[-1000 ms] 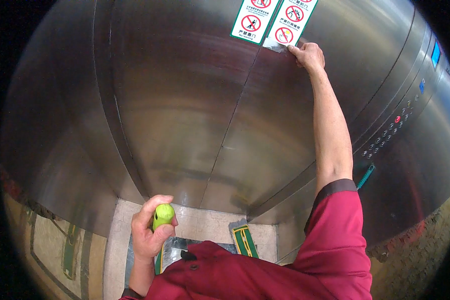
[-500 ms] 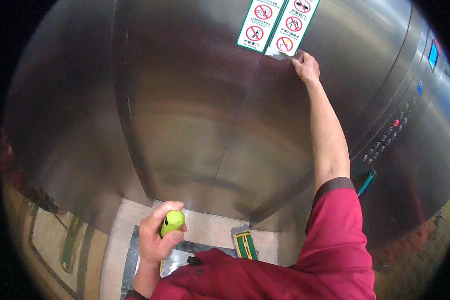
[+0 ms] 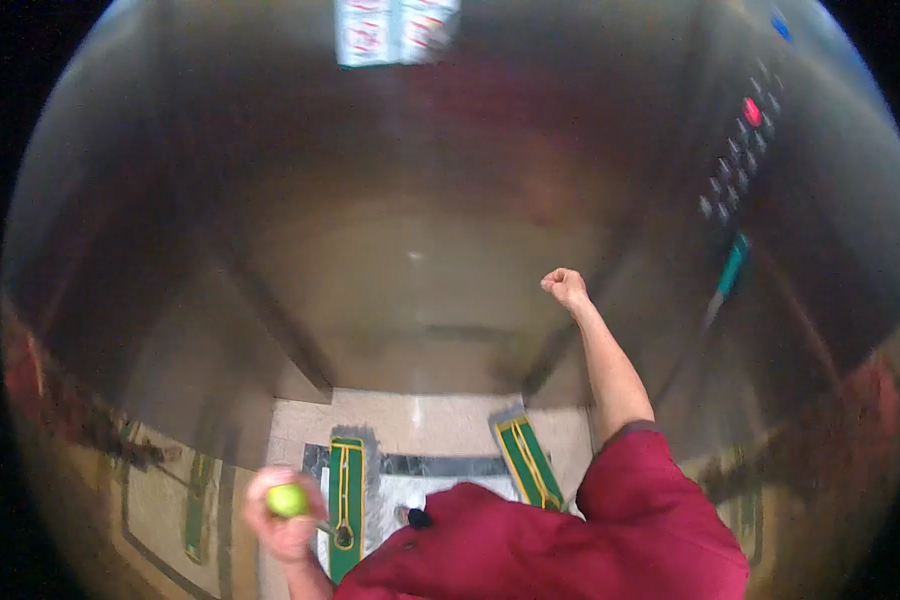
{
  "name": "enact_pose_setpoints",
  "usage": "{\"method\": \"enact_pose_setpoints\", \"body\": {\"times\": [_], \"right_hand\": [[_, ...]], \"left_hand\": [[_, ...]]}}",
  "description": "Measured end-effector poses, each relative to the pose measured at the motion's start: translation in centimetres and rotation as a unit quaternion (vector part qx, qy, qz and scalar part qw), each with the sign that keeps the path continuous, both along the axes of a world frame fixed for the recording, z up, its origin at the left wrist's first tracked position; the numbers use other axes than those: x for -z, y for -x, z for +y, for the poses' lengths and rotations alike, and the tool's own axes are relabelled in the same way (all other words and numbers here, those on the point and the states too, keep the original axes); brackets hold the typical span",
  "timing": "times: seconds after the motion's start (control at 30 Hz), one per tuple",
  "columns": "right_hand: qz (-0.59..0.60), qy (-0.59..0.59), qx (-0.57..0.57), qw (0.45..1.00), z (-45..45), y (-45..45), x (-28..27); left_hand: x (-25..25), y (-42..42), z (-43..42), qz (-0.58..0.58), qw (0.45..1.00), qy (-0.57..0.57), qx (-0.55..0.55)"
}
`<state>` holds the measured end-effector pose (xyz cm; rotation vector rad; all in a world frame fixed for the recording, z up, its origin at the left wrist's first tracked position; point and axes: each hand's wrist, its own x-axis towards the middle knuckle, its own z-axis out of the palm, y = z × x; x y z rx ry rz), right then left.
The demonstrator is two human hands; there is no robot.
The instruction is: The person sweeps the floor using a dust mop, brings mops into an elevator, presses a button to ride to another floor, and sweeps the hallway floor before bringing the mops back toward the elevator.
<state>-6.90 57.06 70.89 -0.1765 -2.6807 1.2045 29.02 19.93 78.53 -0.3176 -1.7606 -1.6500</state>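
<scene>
My left hand (image 3: pixel 282 515), low at the left, is wrapped round a lime-green object with a rounded end (image 3: pixel 288 500); its lower part is hidden in my palm. My right hand (image 3: pixel 567 287) is closed in front of the brushed-metal elevator doors (image 3: pixel 450 210), apart from any sign. Whatever its fingers may hold is hidden. Two white signs, a left one (image 3: pixel 364 35) and a right one (image 3: pixel 415 45), are fixed side by side high on the metal, blurred now. The right sign's lower right part looks pale and uneven.
Two green flat mop heads with yellow edging and grey fringes, one on the left (image 3: pixel 344 485) and one on the right (image 3: pixel 530 462), lie on the floor. A teal-handled pole (image 3: pixel 733 265) leans at the right wall, below the button panel (image 3: pixel 740 160) with one red-lit button.
My right hand has come down and away from the right sign's lower corner. The view has tilted downward, bringing the left mop head into sight. My left hand still holds the lime-green object.
</scene>
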Motion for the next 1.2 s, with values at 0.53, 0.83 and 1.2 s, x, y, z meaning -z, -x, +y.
{"method": "enact_pose_setpoints", "body": {"times": [0.53,0.83,1.2], "right_hand": [[0.065,0.193,0.34,0.918,33.7,-12.0,10.1],[0.073,0.283,0.282,0.914,30.3,-8.9,11.5],[0.094,0.243,0.237,0.936,18.8,-12.7,10.1]], "left_hand": [[-2.7,-5.2,-1.2,-0.059,0.952,0.043,-0.296],[-3.8,-6.2,1.5,-0.072,0.949,0.034,-0.304],[-3.4,-4.3,2.1,-0.058,0.941,0.083,-0.322]]}}
